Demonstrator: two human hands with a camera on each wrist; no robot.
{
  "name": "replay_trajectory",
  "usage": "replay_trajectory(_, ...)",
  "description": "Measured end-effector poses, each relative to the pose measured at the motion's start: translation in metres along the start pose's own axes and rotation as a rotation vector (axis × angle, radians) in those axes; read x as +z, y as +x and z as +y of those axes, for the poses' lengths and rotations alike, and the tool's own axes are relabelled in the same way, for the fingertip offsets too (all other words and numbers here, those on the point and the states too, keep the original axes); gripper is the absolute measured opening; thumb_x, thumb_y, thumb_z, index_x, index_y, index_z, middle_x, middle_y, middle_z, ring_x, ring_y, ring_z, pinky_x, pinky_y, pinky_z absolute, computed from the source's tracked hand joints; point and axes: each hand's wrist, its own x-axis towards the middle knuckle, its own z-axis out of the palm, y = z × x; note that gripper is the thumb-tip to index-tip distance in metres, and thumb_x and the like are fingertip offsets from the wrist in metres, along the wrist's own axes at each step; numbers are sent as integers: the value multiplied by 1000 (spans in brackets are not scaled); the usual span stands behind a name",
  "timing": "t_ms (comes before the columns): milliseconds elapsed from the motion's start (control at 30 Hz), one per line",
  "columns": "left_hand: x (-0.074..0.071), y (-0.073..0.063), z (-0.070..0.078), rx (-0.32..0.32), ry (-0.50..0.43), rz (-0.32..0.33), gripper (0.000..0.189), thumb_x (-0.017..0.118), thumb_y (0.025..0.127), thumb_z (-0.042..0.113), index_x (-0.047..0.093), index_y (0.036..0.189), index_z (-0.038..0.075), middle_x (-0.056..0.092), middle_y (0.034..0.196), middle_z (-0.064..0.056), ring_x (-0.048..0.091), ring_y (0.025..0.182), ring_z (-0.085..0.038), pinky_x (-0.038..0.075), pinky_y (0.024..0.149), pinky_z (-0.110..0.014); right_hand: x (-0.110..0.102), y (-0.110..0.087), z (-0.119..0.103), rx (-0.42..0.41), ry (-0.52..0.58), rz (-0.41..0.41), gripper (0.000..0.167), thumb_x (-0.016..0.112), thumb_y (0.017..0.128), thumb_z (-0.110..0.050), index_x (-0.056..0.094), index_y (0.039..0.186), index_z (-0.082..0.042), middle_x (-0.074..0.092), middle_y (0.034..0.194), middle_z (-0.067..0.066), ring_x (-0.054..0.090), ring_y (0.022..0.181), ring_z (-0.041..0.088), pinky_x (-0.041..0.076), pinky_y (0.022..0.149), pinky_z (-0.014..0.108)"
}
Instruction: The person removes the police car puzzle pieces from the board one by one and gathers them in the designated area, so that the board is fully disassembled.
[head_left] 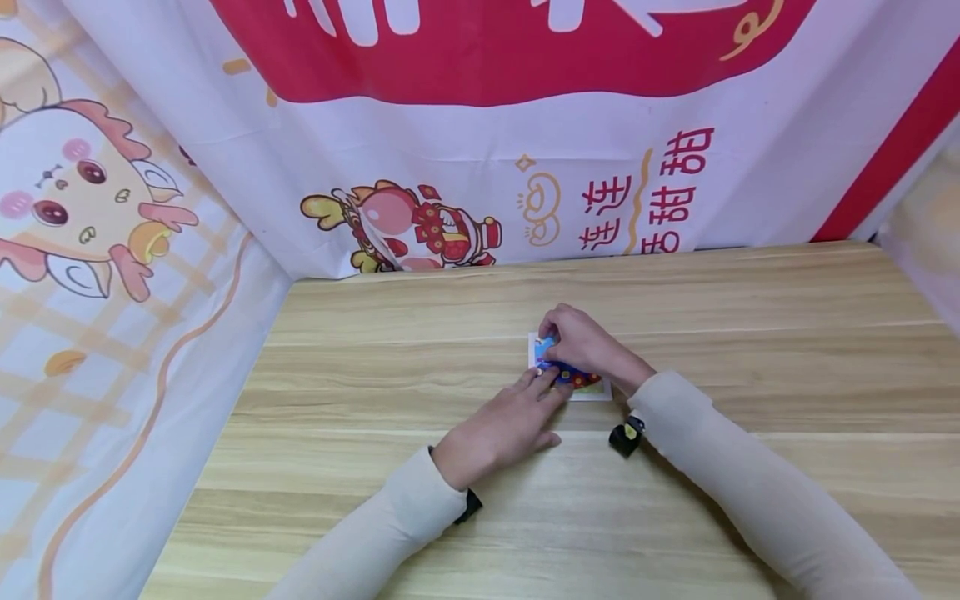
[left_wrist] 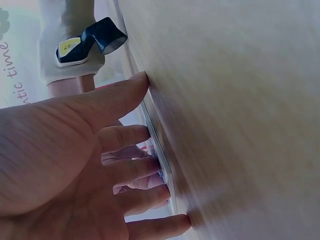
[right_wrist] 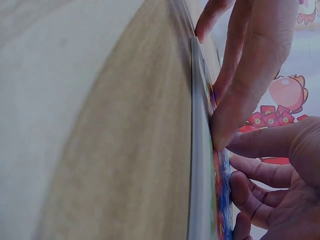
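Observation:
A small white-bordered picture board [head_left: 591, 385], printed in blue, red and green, lies under both hands. My left hand [head_left: 517, 423] reaches over its near left corner, fingers fairly straight and tips resting on it. In the left wrist view the left thumb [left_wrist: 120, 96] is spread apart, pointing towards the tabletop. My right hand [head_left: 581, 340] bends over the far left part of the picture, thumb and fingers curled down onto it. The right wrist view shows the right thumb [right_wrist: 265, 142] at the picture's surface; I cannot tell whether it pinches a piece.
The board rests on a wood-grain table [head_left: 360, 375]. A printed white and red cloth [head_left: 465, 133] hangs along the table's back edge, and another patterned cloth [head_left: 112, 333] hangs on the left. Each wrist carries a black strap, the right one [head_left: 626, 436] nearest the board.

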Motion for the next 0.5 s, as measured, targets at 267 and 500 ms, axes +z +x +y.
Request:
replay_trajectory(267, 1, -1, -1, 11, 13, 7, 70, 61, 105, 40, 34, 165, 15, 23, 174, -13, 25, 160, -36, 39, 123, -50, 0, 0, -1, 33, -7, -17, 24, 77, 90, -2, 69, 112, 3, 62, 116, 16, 61, 103, 27, 54, 96, 41)
replay_trajectory(500, 2, 0, -2, 10, 7, 7, 70, 60, 106, 41, 34, 165, 15, 22, 175, -13, 24, 161, -35, 38, 124, -49, 1, 2, -1, 39, -15, -22, 25, 76, 91, -3, 67, 114, 4, 62, 117, 16, 60, 103, 27, 54, 95, 41)
